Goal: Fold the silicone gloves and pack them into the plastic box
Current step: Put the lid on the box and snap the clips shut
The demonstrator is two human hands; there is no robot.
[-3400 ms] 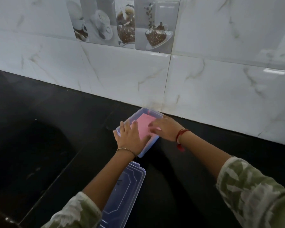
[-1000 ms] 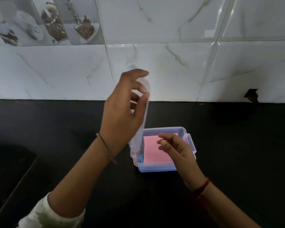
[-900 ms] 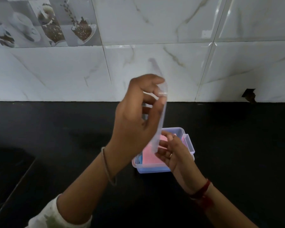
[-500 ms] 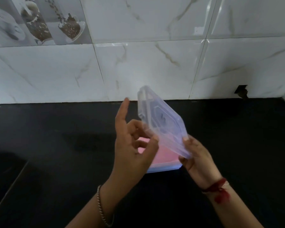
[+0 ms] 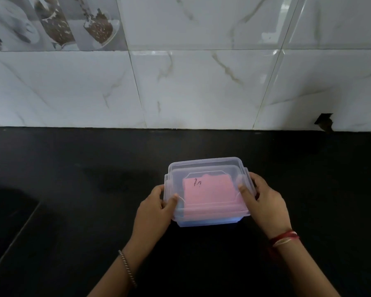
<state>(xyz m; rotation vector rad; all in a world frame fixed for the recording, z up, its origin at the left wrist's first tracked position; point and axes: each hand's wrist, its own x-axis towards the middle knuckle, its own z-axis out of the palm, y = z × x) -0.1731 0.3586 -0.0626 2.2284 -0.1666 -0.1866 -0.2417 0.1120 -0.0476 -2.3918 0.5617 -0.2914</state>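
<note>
A clear plastic box (image 5: 208, 223) stands on the black counter with its clear lid (image 5: 206, 168) lying flat on top. Through the lid shows a folded pink silicone glove (image 5: 208, 195), and a strip of blue is visible under it at the box's front. My left hand (image 5: 156, 209) grips the left side of the lid and box, thumb on top. On the right side my right hand (image 5: 263, 202) holds them the same way, thumb pressed on the lid.
The black counter (image 5: 73, 168) runs back to a white marble-tiled wall (image 5: 201, 82). A dark recessed sink (image 5: 7, 217) lies at the left. A small dark hole (image 5: 323, 122) marks the wall's base at the right.
The lid, held tilted in the air above the box half a second ago, now lies flat on the box. Both hands have come down to the box's sides.
</note>
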